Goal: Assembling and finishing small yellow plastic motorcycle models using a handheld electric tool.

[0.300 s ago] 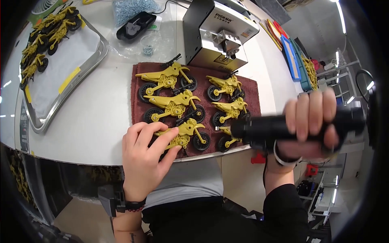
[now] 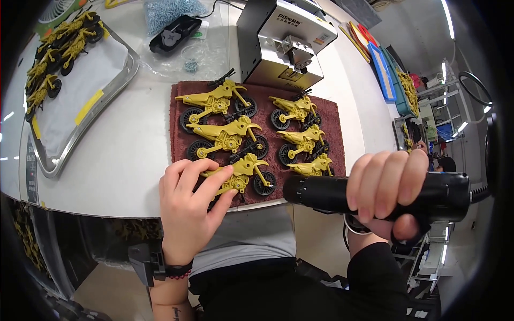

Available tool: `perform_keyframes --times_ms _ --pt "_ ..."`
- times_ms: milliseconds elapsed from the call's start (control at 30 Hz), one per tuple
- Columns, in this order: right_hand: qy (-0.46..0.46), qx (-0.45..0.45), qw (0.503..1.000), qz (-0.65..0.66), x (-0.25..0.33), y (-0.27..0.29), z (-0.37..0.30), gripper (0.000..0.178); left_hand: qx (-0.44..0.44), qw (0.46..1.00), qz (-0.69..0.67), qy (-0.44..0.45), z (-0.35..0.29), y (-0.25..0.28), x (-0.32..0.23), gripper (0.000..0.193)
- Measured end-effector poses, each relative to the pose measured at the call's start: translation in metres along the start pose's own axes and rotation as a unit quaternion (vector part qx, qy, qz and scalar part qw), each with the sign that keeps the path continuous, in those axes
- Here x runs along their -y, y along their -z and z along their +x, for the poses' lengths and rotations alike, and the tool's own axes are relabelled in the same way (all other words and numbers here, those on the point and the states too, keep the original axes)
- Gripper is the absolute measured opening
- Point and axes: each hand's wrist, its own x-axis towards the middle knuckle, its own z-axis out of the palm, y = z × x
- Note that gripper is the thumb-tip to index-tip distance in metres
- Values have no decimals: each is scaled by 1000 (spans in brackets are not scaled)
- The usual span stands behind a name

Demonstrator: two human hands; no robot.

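Note:
My left hand (image 2: 187, 190) pinches the rear of a yellow toy motorcycle (image 2: 243, 172) between thumb and fingers, at the near left of a brown towel (image 2: 333, 128). My right hand (image 2: 388, 184) is wrapped round a black corded electric screwdriver (image 2: 447, 195), held almost level. Its front end points left, close to the held motorcycle's front wheel, and it partly covers the nearest motorcycle (image 2: 309, 166) of the right column. More yellow toy motorcycles with black wheels lie on their sides in two columns, among them a far-left one (image 2: 211, 100).
Behind the towel stands a boxy screw feeder (image 2: 284, 40). A clear bag of bluish screws (image 2: 174, 13) and a black plastic piece (image 2: 175, 33) lie beside it. At left, a metal tray (image 2: 133, 64) holds several toy motorcycles. A teal bin (image 2: 405, 101) stands far right.
My right hand has brought the screwdriver left and nearer to me, toward the held motorcycle, and it is less blurred. My left hand keeps its pinch.

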Motion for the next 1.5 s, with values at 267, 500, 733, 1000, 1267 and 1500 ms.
perform_keyframes --times_ms 267,500,733,1000,1267,1500 --pt "-19 -25 999 8 -7 -3 -7 30 -1 1000 5 -9 -3 -1 -1 31" --pt "29 -39 999 8 -6 -1 -5 32 -4 1000 10 -3 -5 2 2 31" --pt "81 -150 985 -19 18 5 -22 36 35 994 16 -101 16 2 -50 34" --pt "109 -318 934 118 2 6 -72 28 167 957 95 -219 33 -8 -67 8" --pt "145 -393 901 115 7 -11 -123 26 202 939 89 -264 30 -6 -79 10" --pt "140 -402 894 136 7 -11 -133 25 213 917 180 -284 33 -8 -84 7"
